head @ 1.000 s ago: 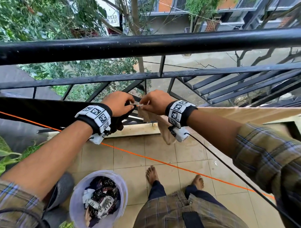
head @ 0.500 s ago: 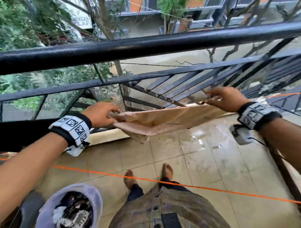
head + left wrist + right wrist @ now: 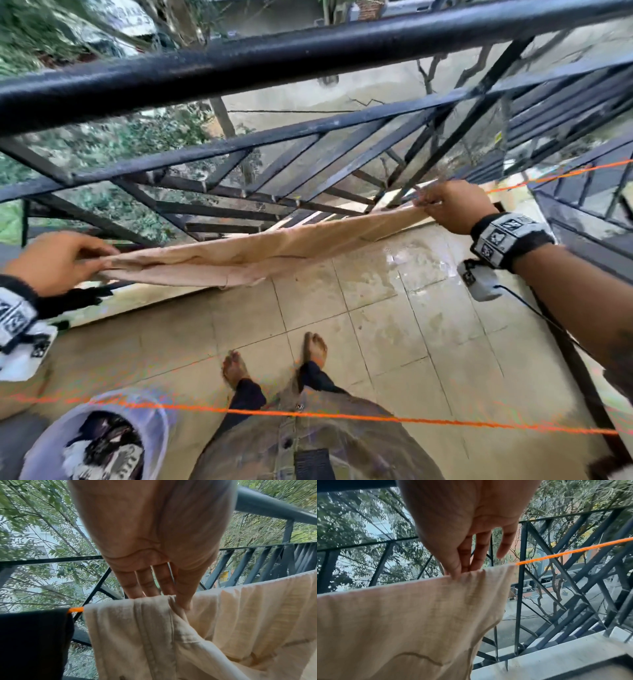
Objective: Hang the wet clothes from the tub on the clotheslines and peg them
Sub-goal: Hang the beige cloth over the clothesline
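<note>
Beige garment (image 3: pixel 239 253) is lying draped over the far orange clothesline (image 3: pixel 570 551). Left hand (image 3: pixel 51 260) and right hand (image 3: pixel 452 205) are each pinching its top edge, fingers clamped. Tub (image 3: pixel 51 442) is sitting on the floor.

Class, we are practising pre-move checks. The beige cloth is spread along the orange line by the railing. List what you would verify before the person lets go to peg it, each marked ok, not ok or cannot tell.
1. Beige cloth draped over the orange line: ok, it hangs over it in both wrist views.
2. Left hand holds one end: ok, thumb and fingers pinch the fold.
3. Right hand holds the other end: ok, fingertips pinch the top edge.
4. Cloth spread flat: not ok, bunched folds at the left end.
5. Clear of the black garment: ok, a gap of line shows.
6. Pegs within reach: cannot tell, none visible.
</note>
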